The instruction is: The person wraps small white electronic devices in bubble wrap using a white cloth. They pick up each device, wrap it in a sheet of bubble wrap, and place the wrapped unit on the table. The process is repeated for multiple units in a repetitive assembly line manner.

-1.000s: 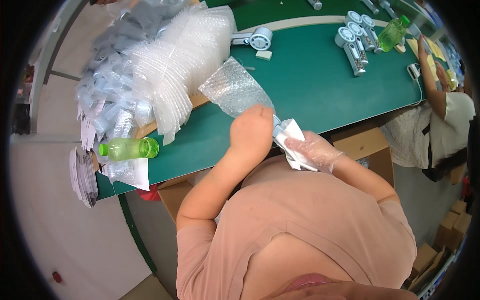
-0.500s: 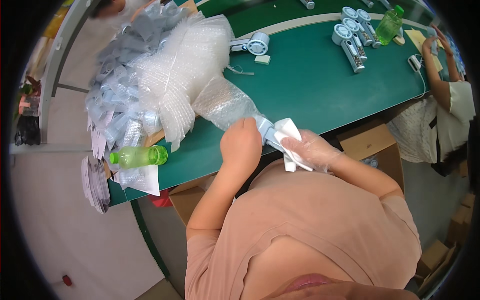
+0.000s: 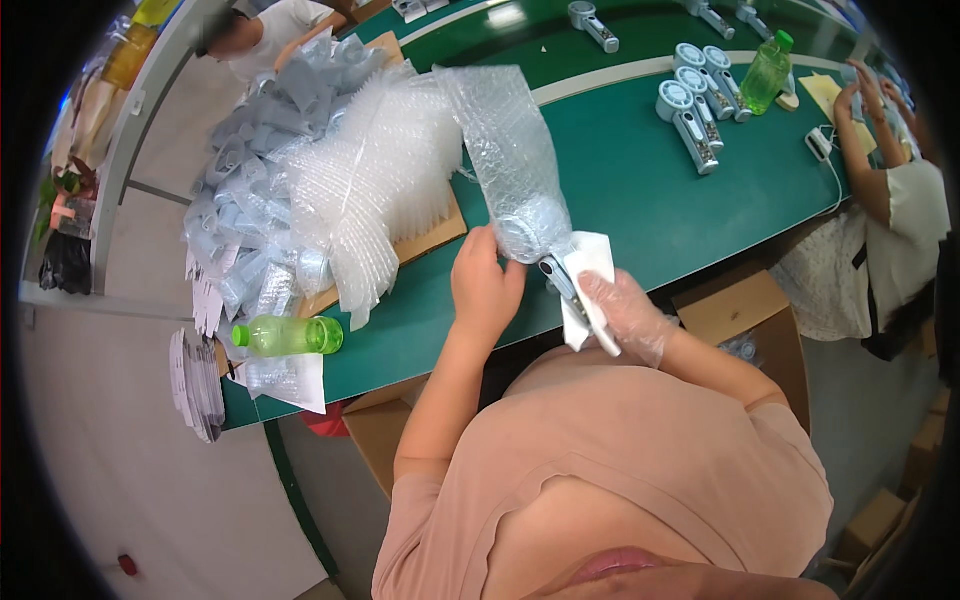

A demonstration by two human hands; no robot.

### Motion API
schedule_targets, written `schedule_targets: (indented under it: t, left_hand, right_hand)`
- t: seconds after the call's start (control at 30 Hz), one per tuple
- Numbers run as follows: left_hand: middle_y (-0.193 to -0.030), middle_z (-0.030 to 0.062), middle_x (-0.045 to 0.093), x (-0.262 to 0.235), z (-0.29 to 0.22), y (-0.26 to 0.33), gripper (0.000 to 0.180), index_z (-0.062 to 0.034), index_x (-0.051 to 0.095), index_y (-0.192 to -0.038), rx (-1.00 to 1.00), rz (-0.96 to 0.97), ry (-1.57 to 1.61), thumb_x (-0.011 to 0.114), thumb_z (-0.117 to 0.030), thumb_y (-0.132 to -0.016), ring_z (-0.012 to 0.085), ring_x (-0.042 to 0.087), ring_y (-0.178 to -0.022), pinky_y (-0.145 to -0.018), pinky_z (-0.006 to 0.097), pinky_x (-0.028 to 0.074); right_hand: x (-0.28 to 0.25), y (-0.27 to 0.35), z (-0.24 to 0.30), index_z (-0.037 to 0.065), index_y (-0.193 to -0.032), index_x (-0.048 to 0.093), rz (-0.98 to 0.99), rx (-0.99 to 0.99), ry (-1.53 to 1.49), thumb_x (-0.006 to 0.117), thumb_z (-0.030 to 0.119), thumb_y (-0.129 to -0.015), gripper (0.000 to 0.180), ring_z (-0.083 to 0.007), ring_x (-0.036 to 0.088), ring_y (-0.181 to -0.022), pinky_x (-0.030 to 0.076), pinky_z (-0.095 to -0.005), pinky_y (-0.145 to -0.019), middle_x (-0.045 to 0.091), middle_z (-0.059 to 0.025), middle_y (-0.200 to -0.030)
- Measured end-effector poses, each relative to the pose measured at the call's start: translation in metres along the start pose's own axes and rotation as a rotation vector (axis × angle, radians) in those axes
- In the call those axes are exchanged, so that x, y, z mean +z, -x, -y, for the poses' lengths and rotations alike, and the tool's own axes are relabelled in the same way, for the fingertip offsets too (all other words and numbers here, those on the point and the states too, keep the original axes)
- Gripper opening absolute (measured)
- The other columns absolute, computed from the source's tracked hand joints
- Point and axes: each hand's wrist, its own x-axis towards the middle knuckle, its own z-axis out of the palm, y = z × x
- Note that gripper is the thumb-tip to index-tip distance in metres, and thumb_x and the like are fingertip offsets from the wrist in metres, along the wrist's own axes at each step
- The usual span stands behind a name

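Green table edge: hands grip bubble-wrap bag.

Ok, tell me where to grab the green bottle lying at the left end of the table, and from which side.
Take the green bottle around the middle of its body, coming down from above. It lies on its side near the table edge, cap pointing left, so the round body is open on top. The bubble wrap stack crowds its far side, and a clear bag sits just in front, so a side approach looks cramped.

Bare green table lies open ahead; the bubble-wrap heap crowds the left.
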Motion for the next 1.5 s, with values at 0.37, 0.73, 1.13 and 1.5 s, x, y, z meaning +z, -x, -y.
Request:
schedule_targets:
  t: [0.37, 0.73, 1.13, 1.5]
  left_hand:
    - [-0.079, 0.0166, 0.060, 0.024, -0.035, 0.001, 0.010, -0.0017, 0.062, -0.087, -0.238, 0.050, 0.117, 0.066, -0.011, -0.088, 0.0354, 0.060, -0.071, -0.061, 0.044, 0.048]
    - [-0.070, 0.0007, 0.057, 0.016, -0.017, -0.019, 0.017, -0.0008, 0.062, -0.092, -0.308, 0.181, 0.542, 0.054, -0.013, -0.101, 0.0096, 0.052, -0.062, -0.055, 0.028, 0.043]
    - [-0.079, 0.0149, 0.058, -0.057, -0.033, 0.001, 0.014, -0.0010, 0.059, -0.094, -0.132, 0.497, 0.418, 0.054, -0.013, -0.099, 0.0276, 0.056, -0.071, -0.067, 0.038, 0.046]
    - [-0.072, -0.0055, 0.048, -0.060, -0.019, -0.001, 0.013, -0.0083, 0.057, -0.098, -0.463, 0.461, 1.157, 0.053, -0.019, -0.104, 0.0049, 0.043, -0.062, -0.056, 0.021, 0.035]
  right_hand:
    - [0.000, -0.009, 0.034, 0.001, -0.111, 0.060, -0.127, 0.132, -0.069, 0.061, 0.038, -0.101, 0.038, -0.0145, 0.060, -0.064, 0.046, -0.0296, -0.045, 0.063, -0.0069, -0.088]
    - [0.016, -0.028, 0.074, 0.003, -0.118, 0.055, -0.227, -0.316, 0.236, 0.074, 0.016, -0.091, 0.035, -0.0095, 0.061, -0.085, 0.052, -0.0262, -0.073, 0.063, -0.0036, -0.100]
    - [0.004, 0.014, 0.081, 0.010, -0.109, 0.053, 0.300, -0.076, 0.544, 0.071, 0.002, -0.081, 0.035, -0.0085, 0.055, -0.080, 0.047, -0.0237, -0.069, 0.057, 0.0020, -0.092]
    - [0.015, 0.003, 0.109, 0.008, -0.099, 0.055, 0.251, -0.338, 0.057, 0.089, 0.020, -0.070, 0.046, -0.0070, 0.056, -0.061, 0.044, -0.0206, -0.049, 0.057, 0.0021, -0.077]
